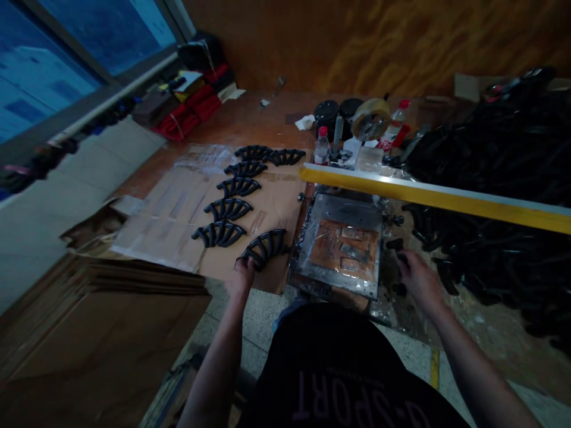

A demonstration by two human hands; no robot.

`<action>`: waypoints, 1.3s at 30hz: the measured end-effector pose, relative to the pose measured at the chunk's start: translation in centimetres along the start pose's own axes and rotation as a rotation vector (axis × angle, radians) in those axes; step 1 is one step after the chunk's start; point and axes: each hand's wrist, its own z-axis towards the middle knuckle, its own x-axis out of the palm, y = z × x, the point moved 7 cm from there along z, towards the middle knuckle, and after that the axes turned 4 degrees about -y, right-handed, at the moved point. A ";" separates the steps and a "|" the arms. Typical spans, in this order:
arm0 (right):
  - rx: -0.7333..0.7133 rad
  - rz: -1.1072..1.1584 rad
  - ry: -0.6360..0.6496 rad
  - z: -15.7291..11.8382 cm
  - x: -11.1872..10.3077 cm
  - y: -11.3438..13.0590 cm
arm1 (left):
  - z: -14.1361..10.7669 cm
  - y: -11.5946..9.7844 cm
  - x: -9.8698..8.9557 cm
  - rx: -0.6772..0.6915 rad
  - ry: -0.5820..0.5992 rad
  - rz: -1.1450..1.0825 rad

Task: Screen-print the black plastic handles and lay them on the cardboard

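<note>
At the cardboard's front edge, my left hand (pixel 242 278) has its fingers closed on the end of a black curved piece. That piece belongs to a fanned group of black curved pieces (pixel 270 245). More such fans (pixel 218 233) lie in a column farther back on the cardboard sheet (pixel 178 196). My right hand (pixel 417 276) is closed beside the metal plate, just left of the black pile. A small dark object (pixel 394 244) shows at its fingertips, its kind unclear. The metal plate (pixel 307 252) carries a brown pad (pixel 325 252) with rectangular recesses.
A yellow-edged bar (pixel 428 193) crosses above the plate's far side. Behind it stand plastic bottles (pixel 322 147), a tape roll (pixel 371 120) and dark jars (pixel 327 113). Black pieces (pixel 491 148) are heaped at right. Stacked cardboard (pixel 111 321) stands at lower left, red bundles (pixel 191 110) farther back.
</note>
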 end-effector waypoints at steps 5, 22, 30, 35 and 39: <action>-0.389 -0.033 0.087 3.0 1.7 9.7 | -4.4 -5.9 2.2 0.251 -0.160 0.185; -0.605 0.509 0.364 4.6 5.2 26.5 | -2.1 -6.0 2.3 0.116 -0.095 -0.176; -0.970 0.600 0.212 -0.1 2.6 37.3 | -2.7 -6.6 -4.5 0.067 0.251 -1.579; -1.157 0.488 0.031 -3.0 1.1 39.7 | -2.4 -7.4 -6.3 0.071 0.306 -1.923; -1.208 0.454 -0.058 -3.9 1.3 40.3 | -1.8 -6.4 -5.8 0.035 0.294 -1.947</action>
